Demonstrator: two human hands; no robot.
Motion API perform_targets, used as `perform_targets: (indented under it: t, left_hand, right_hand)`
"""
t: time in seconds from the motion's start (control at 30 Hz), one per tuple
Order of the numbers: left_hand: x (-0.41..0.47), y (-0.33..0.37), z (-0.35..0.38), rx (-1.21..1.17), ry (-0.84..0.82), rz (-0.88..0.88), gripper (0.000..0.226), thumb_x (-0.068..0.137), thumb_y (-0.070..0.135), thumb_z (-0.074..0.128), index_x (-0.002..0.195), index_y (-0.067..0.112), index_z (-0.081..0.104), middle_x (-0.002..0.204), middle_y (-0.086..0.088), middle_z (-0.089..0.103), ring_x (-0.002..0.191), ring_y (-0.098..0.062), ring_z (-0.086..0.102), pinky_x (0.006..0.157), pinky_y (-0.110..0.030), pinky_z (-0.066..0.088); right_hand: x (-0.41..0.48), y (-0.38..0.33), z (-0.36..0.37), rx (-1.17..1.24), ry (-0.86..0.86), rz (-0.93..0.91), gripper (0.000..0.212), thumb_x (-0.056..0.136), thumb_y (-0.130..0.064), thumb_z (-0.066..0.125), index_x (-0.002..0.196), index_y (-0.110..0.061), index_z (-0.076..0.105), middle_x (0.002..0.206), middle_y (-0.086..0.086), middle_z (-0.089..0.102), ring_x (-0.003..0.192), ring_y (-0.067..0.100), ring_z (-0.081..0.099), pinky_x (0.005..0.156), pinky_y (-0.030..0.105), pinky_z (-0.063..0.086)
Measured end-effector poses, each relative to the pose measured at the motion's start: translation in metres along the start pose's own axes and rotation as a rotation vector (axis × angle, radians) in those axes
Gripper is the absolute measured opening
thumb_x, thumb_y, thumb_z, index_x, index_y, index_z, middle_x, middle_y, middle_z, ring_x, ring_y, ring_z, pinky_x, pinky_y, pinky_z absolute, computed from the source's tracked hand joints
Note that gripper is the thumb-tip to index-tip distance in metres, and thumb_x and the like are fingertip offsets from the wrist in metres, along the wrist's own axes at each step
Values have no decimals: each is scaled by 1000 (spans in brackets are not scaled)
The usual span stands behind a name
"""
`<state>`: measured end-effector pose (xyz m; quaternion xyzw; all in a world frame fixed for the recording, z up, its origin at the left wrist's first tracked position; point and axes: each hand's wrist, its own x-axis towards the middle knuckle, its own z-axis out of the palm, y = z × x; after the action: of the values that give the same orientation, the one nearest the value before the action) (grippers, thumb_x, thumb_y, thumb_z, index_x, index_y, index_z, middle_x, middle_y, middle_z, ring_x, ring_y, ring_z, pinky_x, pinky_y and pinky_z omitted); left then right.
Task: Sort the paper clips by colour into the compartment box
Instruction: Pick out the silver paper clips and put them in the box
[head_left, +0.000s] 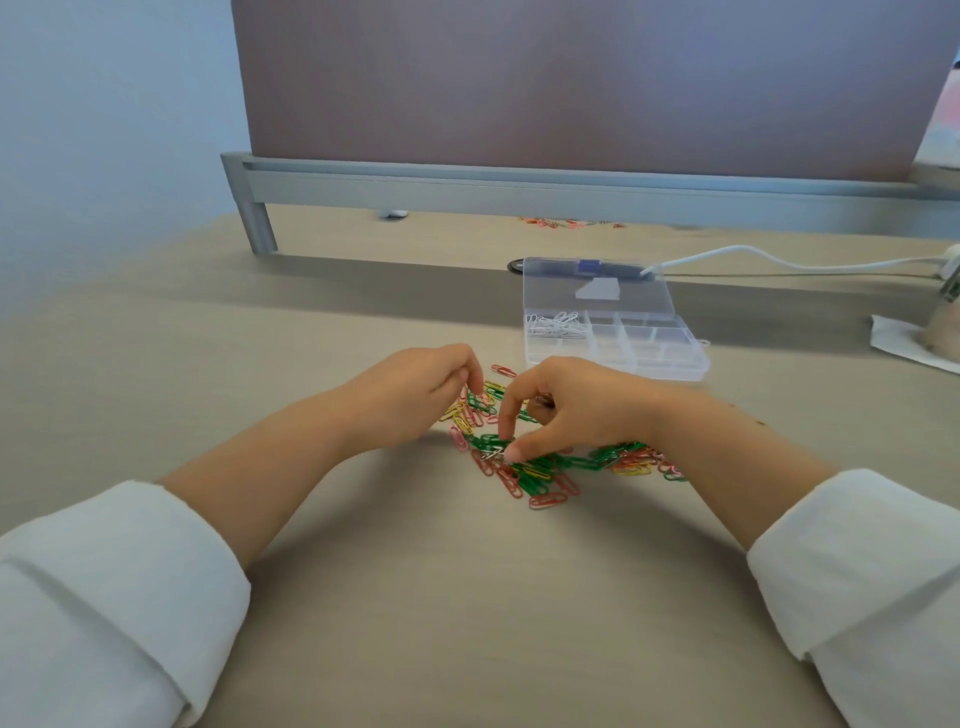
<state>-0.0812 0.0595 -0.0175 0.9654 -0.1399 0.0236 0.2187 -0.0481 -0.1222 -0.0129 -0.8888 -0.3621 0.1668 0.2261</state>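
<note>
The desk (467, 597) carries an open clear box (696, 364) toward its far edge. Only the far-left compartment is filled, with white clips (556, 325). Just nearer lies the pile (540, 473) of red, green, yellow and pink, which looks largely unsorted. The left hand (415, 389) curls into it, and I cannot tell whether it holds anything. The right hand (576, 410) pinches a white clip (492, 455) there. No writing is legible.

Beige desk (156, 364), mauve partition (571, 78), blue wall (104, 104).

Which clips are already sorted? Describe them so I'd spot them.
Find the clear compartment box on the desk, beyond the right hand. In its far-left compartment lie white paper clips, the only ones boxed; the loose pile is mostly coloured.
</note>
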Motion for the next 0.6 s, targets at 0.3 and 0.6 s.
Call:
perform_targets:
  t: [0.3,0.6]
  left_hand:
    - [-5,9,8,9,-88,154,19,74,36,74,83,24,63,49,8,35,49,1,43,49,-14,32]
    - [-3,8,0,197,-148,76,31,69,47,74,86,23,65,56,8,38,50,-4,39,49,-14,32]
  right_hand:
    - [3,4,-4,-108,34,65,20,78,-28,73,64,-30,58,46,-11,45,45,-5,45,53,20,32]
    - [2,7,-8,-102,27,67,13,80,-21,72,73,-29,63,51,-8,40,47,3,43,59,24,40]
